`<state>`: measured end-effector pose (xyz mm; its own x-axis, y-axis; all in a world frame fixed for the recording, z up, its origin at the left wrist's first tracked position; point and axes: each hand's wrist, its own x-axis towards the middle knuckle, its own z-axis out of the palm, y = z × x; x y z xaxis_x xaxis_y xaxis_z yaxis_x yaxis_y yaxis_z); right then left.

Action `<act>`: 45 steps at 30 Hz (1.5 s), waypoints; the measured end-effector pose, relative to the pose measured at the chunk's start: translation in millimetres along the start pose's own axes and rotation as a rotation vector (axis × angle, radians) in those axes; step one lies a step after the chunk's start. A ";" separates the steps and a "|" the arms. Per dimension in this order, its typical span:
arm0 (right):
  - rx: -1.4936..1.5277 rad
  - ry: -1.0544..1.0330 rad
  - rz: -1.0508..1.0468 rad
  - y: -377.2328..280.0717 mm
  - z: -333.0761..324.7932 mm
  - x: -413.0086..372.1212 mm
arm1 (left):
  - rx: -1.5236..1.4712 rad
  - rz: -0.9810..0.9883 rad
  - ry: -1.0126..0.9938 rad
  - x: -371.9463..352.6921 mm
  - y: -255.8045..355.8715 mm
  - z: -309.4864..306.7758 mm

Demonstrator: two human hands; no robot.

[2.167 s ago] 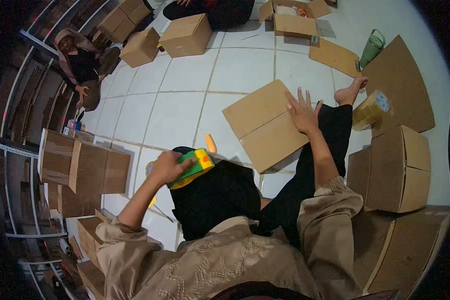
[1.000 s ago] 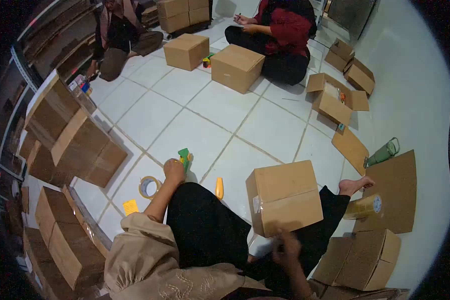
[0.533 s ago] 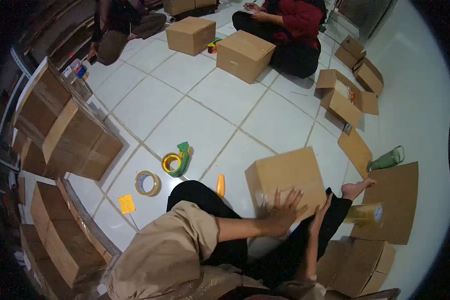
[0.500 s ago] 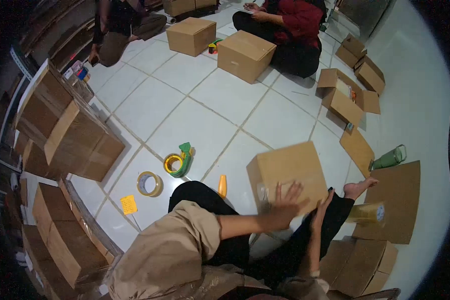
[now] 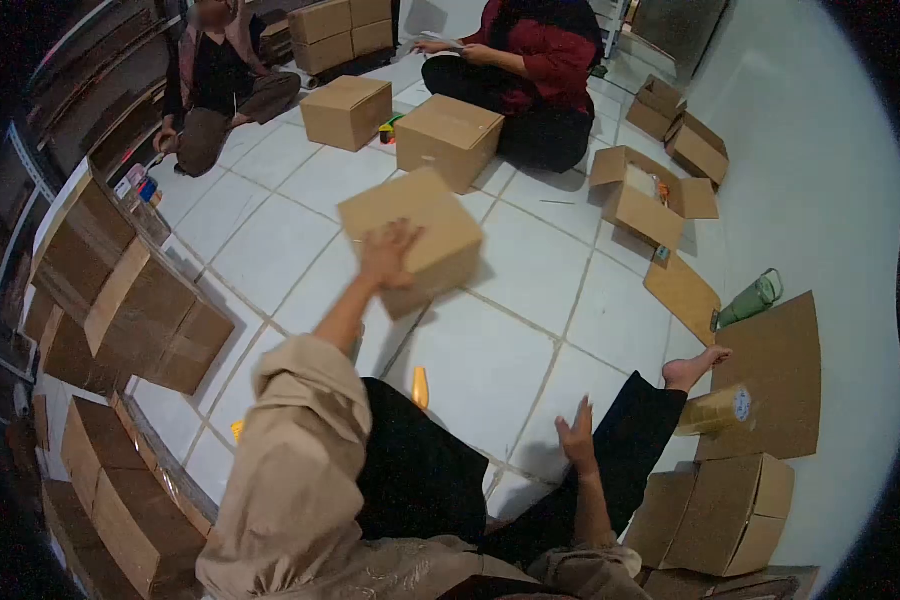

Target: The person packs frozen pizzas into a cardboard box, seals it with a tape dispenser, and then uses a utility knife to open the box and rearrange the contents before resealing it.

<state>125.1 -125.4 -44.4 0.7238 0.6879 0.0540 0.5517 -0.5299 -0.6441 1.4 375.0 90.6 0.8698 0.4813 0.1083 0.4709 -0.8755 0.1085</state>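
Note:
A closed cardboard box (image 5: 415, 215) sits on the tiled floor in front of me, turned at an angle. My left hand (image 5: 390, 255) lies on its near top edge with fingers spread. Above my bent right leg, my right hand (image 5: 577, 440) is apart from the box, fingers stretched and holding nothing. Between my legs and the box lies a small orange, handle-shaped object (image 5: 420, 388). A sliver of a yellow paper note (image 5: 236, 429) shows beside my left sleeve. My left arm hides the floor where the tape rolls were.
Two closed boxes (image 5: 346, 112) (image 5: 450, 140) stand ahead, near two seated people. An open box (image 5: 645, 200), a green bottle (image 5: 755, 298), flat cardboard (image 5: 770, 380) and a stack of tape rolls (image 5: 715, 410) line the right. Large cartons (image 5: 160, 310) stand at left.
The box has slid away from me and to the left, with my left hand on it. My right hand has come off the box. The view has shifted slightly.

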 end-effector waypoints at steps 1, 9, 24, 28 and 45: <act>-0.002 0.007 0.000 4.1 -1.4 -15.3 | 0.010 -0.030 0.081 -5.1 -28.4 0.0; -0.321 -0.305 0.233 -61.3 32.1 -0.3 | 0.037 -0.448 0.075 -82.8 -151.4 -14.5; -0.354 -0.530 0.255 -71.1 67.6 5.7 | 0.457 -0.827 0.148 -35.1 -185.0 9.5; -0.365 -0.452 0.189 -72.1 68.2 4.8 | 0.429 -0.873 0.123 22.2 -243.2 -10.3; -0.309 -0.343 0.277 -84.0 61.3 1.0 | 0.145 -0.294 -0.650 66.7 -152.0 219.8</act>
<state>54.1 -49.8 -37.0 0.7111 0.5969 -0.3717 0.4930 -0.8001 -0.3418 20.1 530.6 -135.8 0.5946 0.6138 -0.5193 0.6740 -0.7327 -0.0943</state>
